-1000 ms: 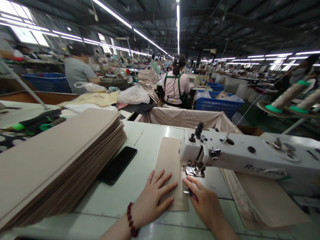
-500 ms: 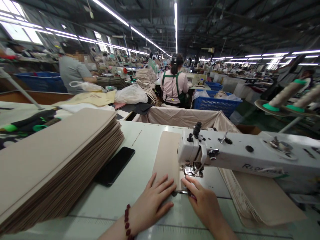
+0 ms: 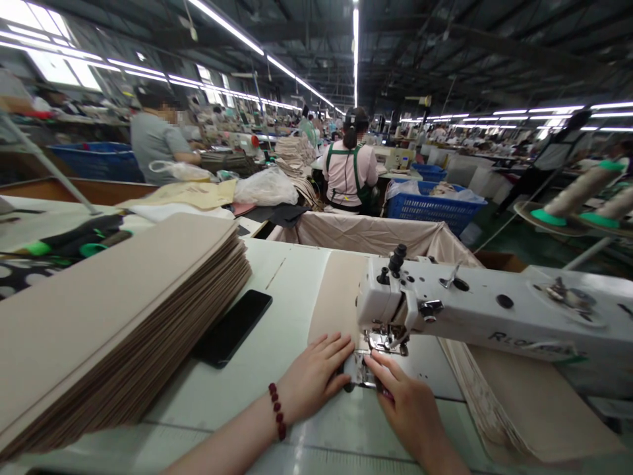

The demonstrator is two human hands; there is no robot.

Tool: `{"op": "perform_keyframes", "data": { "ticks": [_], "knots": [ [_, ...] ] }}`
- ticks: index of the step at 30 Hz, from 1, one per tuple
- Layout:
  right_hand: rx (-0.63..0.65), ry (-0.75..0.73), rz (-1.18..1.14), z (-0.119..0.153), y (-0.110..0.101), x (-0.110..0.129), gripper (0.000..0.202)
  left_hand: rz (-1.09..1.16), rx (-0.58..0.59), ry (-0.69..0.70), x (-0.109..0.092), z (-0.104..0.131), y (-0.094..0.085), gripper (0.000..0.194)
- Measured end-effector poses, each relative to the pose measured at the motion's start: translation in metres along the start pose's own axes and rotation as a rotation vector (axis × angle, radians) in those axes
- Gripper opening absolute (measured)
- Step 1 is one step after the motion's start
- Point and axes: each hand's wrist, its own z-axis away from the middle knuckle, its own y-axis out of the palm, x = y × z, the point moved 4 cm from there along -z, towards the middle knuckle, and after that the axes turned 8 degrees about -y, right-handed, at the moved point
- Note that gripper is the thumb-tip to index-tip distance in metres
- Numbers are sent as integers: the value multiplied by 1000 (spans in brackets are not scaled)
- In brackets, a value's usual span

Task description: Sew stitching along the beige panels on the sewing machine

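A beige fabric panel (image 3: 336,293) lies on the pale green table, its right edge beside the needle area of a white sewing machine (image 3: 475,307). My left hand (image 3: 316,373) rests flat on the panel's near end, fingers spread a little, a dark red bead bracelet on the wrist. Just in front of the presser foot (image 3: 383,340) is my right hand (image 3: 408,402); its fingers are curled round a small pinkish thing that I cannot make out, fingertips by the metal plate. The panel's near edge lies under my left fingers.
A tall stack of beige panels (image 3: 148,316) fills the left, with a black phone (image 3: 235,330) beside it. More panels (image 3: 539,402) lie under the machine arm. Thread cones (image 3: 578,191) stand right. Beyond are a cloth-lined bin (image 3: 376,231), a blue basket (image 3: 435,204) and people.
The panel has moved forward past the needle area, uncovering the metal plate near my right fingers. My left hand has moved forward with it, its fingers closer together. The view has shifted slightly.
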Motion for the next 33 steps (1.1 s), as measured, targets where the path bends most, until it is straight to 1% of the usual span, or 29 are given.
{"op": "perform_keyframes", "data": {
  "ticks": [6, 16, 26, 30, 33],
  "knots": [
    [3, -1, -7, -1, 0, 1, 69, -15, -13, -19, 7, -9, 6, 56],
    [8, 5, -11, -2, -1, 0, 66, -34, -16, -21, 7, -9, 5, 58],
    [-35, 18, -30, -2, -3, 1, 64, -40, -42, 1, 8, -8, 8, 59],
    [-52, 18, -29, -2, -4, 3, 64, -43, -74, -8, 8, -7, 9, 64],
    [-59, 21, -29, -2, -5, 5, 64, -46, -104, -28, 7, -6, 5, 71]
  ]
}}
